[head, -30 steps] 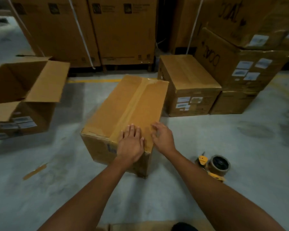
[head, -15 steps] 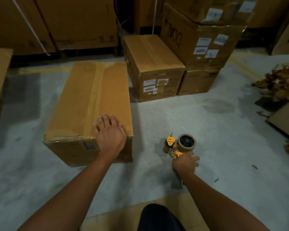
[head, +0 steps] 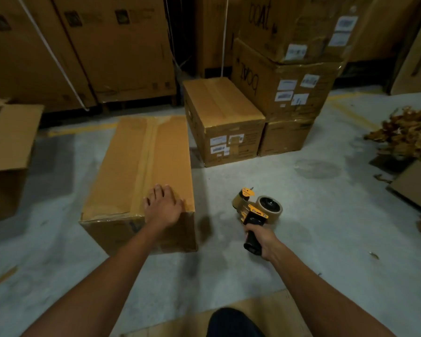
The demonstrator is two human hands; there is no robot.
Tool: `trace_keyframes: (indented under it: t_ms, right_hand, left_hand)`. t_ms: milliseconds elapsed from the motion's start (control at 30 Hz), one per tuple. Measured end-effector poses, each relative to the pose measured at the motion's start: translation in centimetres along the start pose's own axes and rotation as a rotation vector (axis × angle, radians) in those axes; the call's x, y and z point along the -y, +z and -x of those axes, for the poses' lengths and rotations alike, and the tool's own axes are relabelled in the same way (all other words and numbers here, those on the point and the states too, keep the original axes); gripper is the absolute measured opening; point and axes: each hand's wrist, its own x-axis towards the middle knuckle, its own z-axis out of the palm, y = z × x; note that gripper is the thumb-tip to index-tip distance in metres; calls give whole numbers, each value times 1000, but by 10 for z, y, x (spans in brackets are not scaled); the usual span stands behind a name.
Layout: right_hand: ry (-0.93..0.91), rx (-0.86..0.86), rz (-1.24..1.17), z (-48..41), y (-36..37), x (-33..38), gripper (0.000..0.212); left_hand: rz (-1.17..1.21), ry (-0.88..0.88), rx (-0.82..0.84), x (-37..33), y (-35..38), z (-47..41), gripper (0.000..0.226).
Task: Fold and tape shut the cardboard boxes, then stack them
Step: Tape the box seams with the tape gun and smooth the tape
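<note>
As the right hand (head: pixel 263 242) clamped round the black handle of the tape dispenser (head: pixel 258 209), the tool sat low over the concrete floor (head: pixel 314 227); whether it was clear of it, could not tell. Left hand (head: pixel 163 205) lay flat, fingers straight and close together, on the near right corner of the box (head: pixel 144 161). The box stood left of centre on the floor, flaps folded down, a tape strip along its centre seam.

Judged: taping step, seam strip on. The next move called for carrying the dispenser across to the box while the left hand pinned the flaps.

Toward the floor's far edge, a sealed box (head: pixel 221 113) stood beside stacked cartons (head: pixel 284 93). "boat" was hand-lettered on two, inverted on the lower. White labels were unreadable.
</note>
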Motion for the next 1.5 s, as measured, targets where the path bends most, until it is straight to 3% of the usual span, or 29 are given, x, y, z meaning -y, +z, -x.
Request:
trace_keyframes:
  t_ms: [67, 167, 267, 400, 567, 633, 833, 1033, 1233, 1333, 1500]
  right_hand:
    - [-101, 49, 17, 21, 11, 15, 17]
    - [-291, 139, 101, 60, 36, 41, 10]
    - [-473, 182, 252, 101, 66, 63, 9]
    - [-684, 176, 476, 136, 107, 73, 13]
    - [-865, 197, 708, 164, 146, 72, 23]
    - [-943, 232, 721, 173, 157, 72, 28]
    - [-1044, 272, 654, 177, 180, 73, 15]
    - [-1026, 275, 753, 162, 193, 76, 26]
    - [-973, 336, 921, 150, 204, 79, 38]
    - [-930, 410, 947, 145, 213, 80, 29]
    - [-971, 496, 911, 141, 228, 83, 13]
  left_hand:
    - [253, 33, 7, 6, -17, 1, 40]
    - [805, -114, -119, 9, -46, 20, 12]
    - [1320, -234, -26, 9, -74, 42, 12]
    - [1651, -154, 20, 24, -117, 61, 33]
    - [1752, -120, 107, 58, -150, 83, 33]
    - [1817, -152, 111, 76, -154, 85, 29]
    - [2011, -245, 129, 116, -155, 75, 30]
    - [1846, -307, 129, 123, -153, 56, 23]
    - [1588, -326, -77, 135, -143, 38, 16]
    - [1524, -290, -137, 141, -139, 34, 19]
    - [1612, -335, -6, 170, -134, 29, 14]
